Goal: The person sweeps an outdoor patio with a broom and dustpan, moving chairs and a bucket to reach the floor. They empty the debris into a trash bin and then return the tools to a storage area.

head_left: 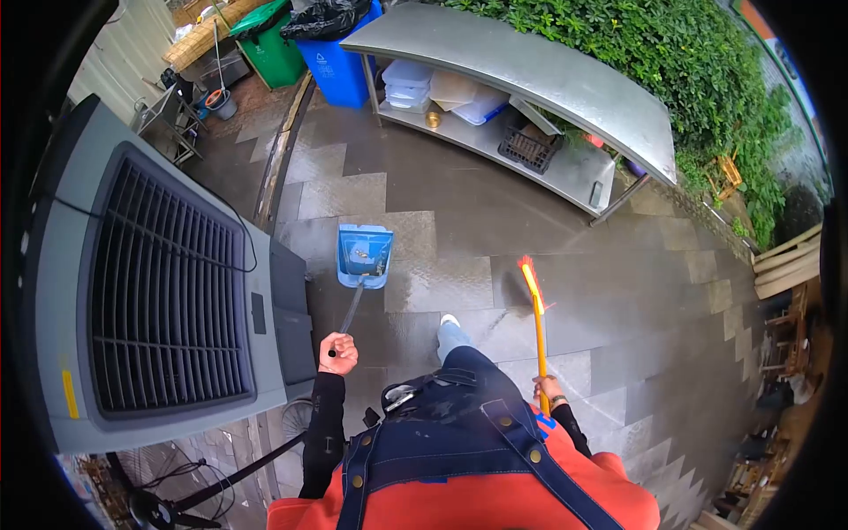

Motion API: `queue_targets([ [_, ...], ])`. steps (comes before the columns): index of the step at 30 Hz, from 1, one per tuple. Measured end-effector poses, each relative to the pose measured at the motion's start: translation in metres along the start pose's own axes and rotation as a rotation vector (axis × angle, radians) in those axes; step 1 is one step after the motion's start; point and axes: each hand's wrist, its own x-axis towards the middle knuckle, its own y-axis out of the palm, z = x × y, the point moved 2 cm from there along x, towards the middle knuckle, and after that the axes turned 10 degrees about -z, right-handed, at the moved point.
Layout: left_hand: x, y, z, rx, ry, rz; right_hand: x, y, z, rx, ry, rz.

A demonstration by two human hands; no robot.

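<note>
My left hand (337, 353) is wrapped round the dark end of the handle of a blue dustpan (363, 254). Some small bits of debris lie in the pan, which is held out ahead of me to the left. In my right hand (548, 390) is the yellow handle of a broom (538, 318), its fingers closed round it. The broom's red bristles (526, 262) point forward, over the wet paving to the right of the dustpan. A dark apron (442, 424) covers my front over a red top.
A large grey air cooler (172, 291) stands close on my left. Ahead is a steel table (521, 75) with plastic boxes and a black crate (528, 148) on its lower shelf. Blue (336, 66) and green (268, 49) bins stand beyond. Hedge (654, 62) grows behind the table.
</note>
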Motion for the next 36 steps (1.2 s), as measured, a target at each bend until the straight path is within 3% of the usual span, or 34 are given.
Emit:
queue_targets([
  [6, 0.083, 0.093, -0.092, 0.003, 0.017, -0.127, 0.048, 0.11, 0.182, -0.087, -0.029, 0.048],
  [11, 0.174, 0.135, -0.182, -0.007, -0.044, -0.21, 0.086, 0.211, 0.307, -0.377, -0.211, 0.051],
  [17, 0.294, 0.156, -0.292, -0.048, -0.143, -0.338, 0.111, 0.34, 0.409, -0.753, -0.441, 0.01],
  [21, 0.342, 0.179, -0.334, -0.054, -0.172, -0.474, 0.161, 0.431, 0.475, -0.813, -0.531, 0.073],
  [23, 0.361, 0.179, -0.348, -0.022, -0.228, -0.483, 0.204, 0.48, 0.506, -0.835, -0.722, 0.103],
  [25, 0.382, 0.177, -0.36, 0.012, -0.29, -0.501, 0.242, 0.53, 0.543, -0.845, -0.661, 0.135],
  [27, 0.4, 0.177, -0.368, 0.015, -0.271, -0.547, 0.313, 0.578, 0.558, -0.913, -0.981, 0.065],
  [29, 0.42, 0.178, -0.376, 0.001, -0.287, -0.581, 0.378, 0.614, 0.576, -0.939, -0.982, 0.01],
  [32, 0.444, 0.173, -0.383, -0.021, -0.308, -0.645, 0.436, 0.636, 0.601, -1.082, -0.823, -0.138],
  [36, 0.477, 0.18, -0.386, -0.023, -0.341, -0.644, 0.466, 0.563, 0.584, -1.229, -0.575, -0.262],
])
